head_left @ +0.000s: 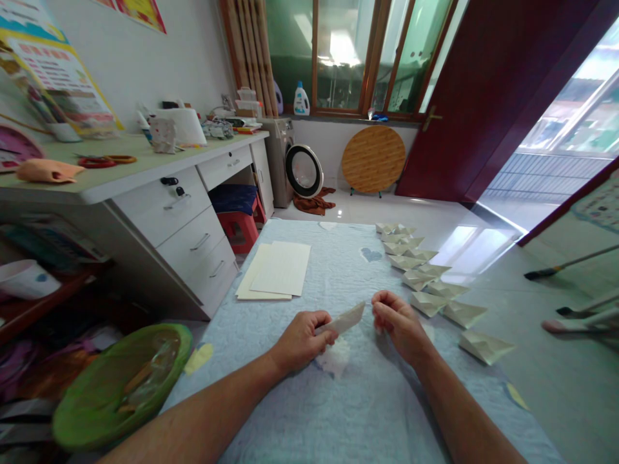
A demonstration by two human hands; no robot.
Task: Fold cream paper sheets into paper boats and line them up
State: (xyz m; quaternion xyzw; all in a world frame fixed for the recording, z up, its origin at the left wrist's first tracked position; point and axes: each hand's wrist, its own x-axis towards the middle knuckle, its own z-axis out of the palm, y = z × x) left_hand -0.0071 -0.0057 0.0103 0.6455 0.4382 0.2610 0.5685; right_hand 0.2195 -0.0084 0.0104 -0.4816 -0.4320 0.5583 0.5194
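Paper strip, cream and folded to a thin point [344, 320], sits in the left bare hand [300, 341] as I watch from far away through the head camera. The left fingers [316, 322] are closed around one end, maybe to keep the folds tight. The thin point sticks out to the right, toward the right bare hand [400, 325]. The right fingers [384, 306] curl in and stand narrow, almost shut. They are near the point but not touching it. I see nothing in them, but I cannot tell if they pinch a tiny bit of something.

Both hands are low over a pale blue quilt [367, 412] on the floor. A white fluffy patch [334, 359] lies just under the left hand. Small cream paper boats [420, 278] stand in a long row by the quilt's right edge, perhaps kept there to leave room for the hands. Flat cream paper sheets [279, 269] lie in a pile farther ahead, easy to reach. A round green plastic basin [120, 386] sits off to the left.
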